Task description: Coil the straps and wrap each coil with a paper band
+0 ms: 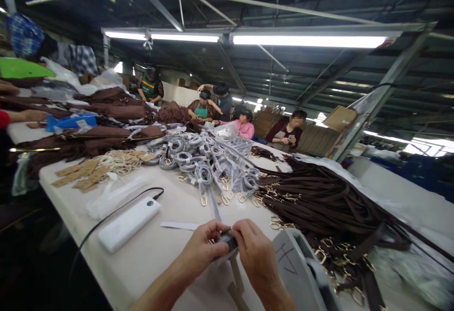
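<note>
Between my two hands, over the near edge of the white table [142, 268], is a grey strap [232, 243] bunched into a small coil. My left hand [206, 244] is closed around the coil from the left, thumb along its side. The fingertips of my right hand [253, 244] pinch its upper right part. A tail of strap [237, 275] hangs down below. Just beyond my hands, a heap of grey coiled straps [193, 157] with gold clasps [204, 200] covers the table. A white paper strip [179, 226] lies beside my left hand.
A white power bank [129, 223] with a black cable lies at left, near tan tags [83, 173] with cords. To the right are a grey plastic container [296, 266] and brown straps [319, 197]. Brown fabric pieces [117, 105] pile up behind. Several people [202, 107] work beyond.
</note>
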The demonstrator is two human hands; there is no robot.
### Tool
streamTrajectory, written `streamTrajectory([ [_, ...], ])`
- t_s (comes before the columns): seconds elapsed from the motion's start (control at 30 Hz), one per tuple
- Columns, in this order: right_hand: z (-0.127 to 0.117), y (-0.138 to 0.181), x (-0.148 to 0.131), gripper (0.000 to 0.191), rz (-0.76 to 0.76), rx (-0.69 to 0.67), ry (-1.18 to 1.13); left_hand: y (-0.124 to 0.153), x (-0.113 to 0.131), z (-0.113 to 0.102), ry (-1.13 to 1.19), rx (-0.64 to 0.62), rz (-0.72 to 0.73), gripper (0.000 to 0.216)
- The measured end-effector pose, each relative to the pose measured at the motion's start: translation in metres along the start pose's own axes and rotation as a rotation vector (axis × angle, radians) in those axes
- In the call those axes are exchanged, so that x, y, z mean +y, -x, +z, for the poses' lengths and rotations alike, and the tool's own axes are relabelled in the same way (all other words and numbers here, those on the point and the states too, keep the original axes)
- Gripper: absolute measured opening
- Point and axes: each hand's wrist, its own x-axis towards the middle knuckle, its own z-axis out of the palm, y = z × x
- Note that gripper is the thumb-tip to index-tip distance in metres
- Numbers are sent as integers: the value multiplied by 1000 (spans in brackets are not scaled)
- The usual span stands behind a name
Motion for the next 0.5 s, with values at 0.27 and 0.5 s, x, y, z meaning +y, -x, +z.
streamTrajectory([
  [0.27, -15, -17, -12, 21, 169, 84, -250, -2, 4, 3, 43, -36, -14, 25],
  [0.5, -55, -87, 27, 31, 362, 309, -581, -8, -8, -10, 236, -58, -122, 45],
])
